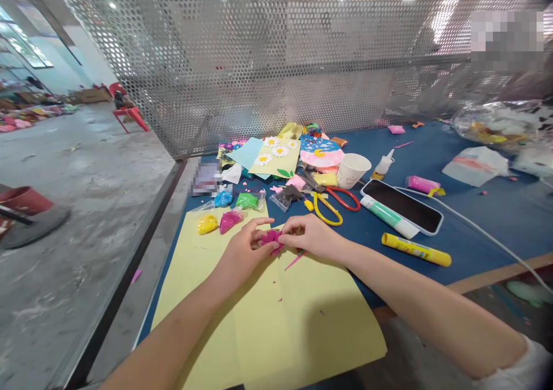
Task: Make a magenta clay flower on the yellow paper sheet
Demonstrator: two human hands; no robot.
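A magenta clay flower (271,239) with several petals is held over a large yellow paper sheet (259,321). My left hand (248,245) pinches its left side between thumb and fingers, the index finger stretched out above. From the right, the thumb and fingers of my right hand (305,234) close on the flower's other edge. A thin pink tool (294,261) lies just below my right hand. Tiny magenta crumbs dot the paper. Beyond my hands lie bags of magenta clay (231,222), yellow clay (207,224), green clay (247,200) and blue clay (223,197).
Scissors with red and yellow handles (330,203), a paper cup (353,171), a glue bottle (383,164), a phone (404,204) and glue sticks (415,249) lie to the right. A card with white daisies (279,154) sits at the back, before a perforated metal screen (259,61).
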